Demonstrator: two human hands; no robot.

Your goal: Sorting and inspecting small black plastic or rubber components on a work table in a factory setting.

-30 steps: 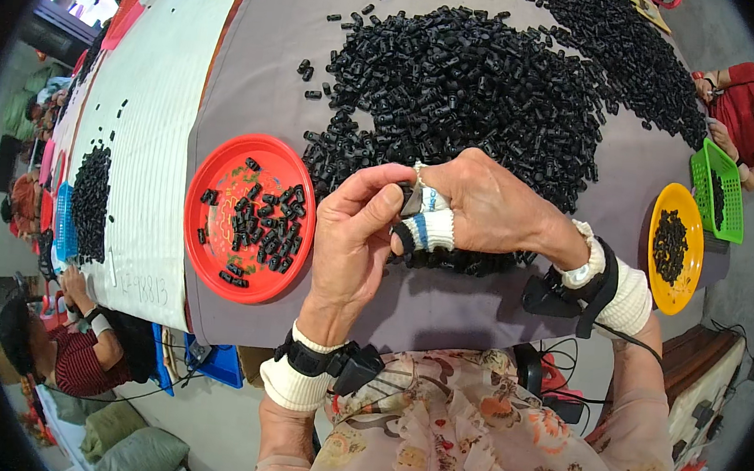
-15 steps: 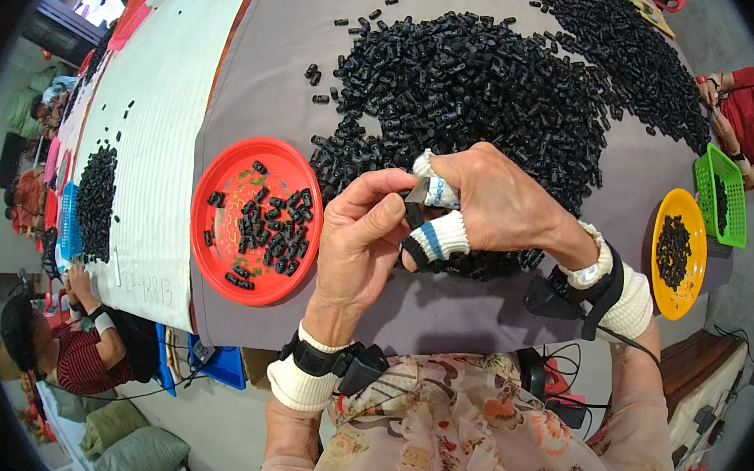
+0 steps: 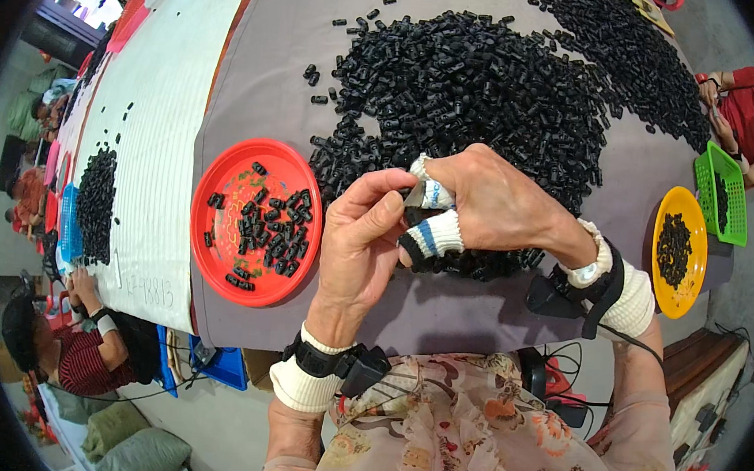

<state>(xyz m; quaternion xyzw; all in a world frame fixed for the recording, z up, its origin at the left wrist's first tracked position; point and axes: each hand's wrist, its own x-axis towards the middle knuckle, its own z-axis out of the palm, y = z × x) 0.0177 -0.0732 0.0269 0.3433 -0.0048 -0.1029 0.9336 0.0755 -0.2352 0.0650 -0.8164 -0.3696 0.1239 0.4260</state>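
Just in front of the large heap of small black plastic parts [image 3: 477, 93], my two hands meet. My left hand [image 3: 359, 243] is closed in a pinch on one small black part, mostly hidden by the fingers. My right hand [image 3: 499, 201] is closed around a small grey metal blade [image 3: 416, 194] that sticks out beside the thumb, against the left fingertips. White knit bands wrap the right thumb and a finger. Left of my left hand lies a red plate [image 3: 207, 262] with loose black parts on it.
A yellow plate [image 3: 686, 300] and a green basket [image 3: 735, 188], both with black parts, stand at the right. More black parts [image 3: 620, 69] spread toward a person in red [image 3: 753, 123]. A second person [image 3: 76, 345] sits at the white table [image 3: 159, 130] on the left.
My hands stay nearly in place. The right hand has shifted very slightly left, with the blade turned a little at the left fingertips. The plates have not moved.
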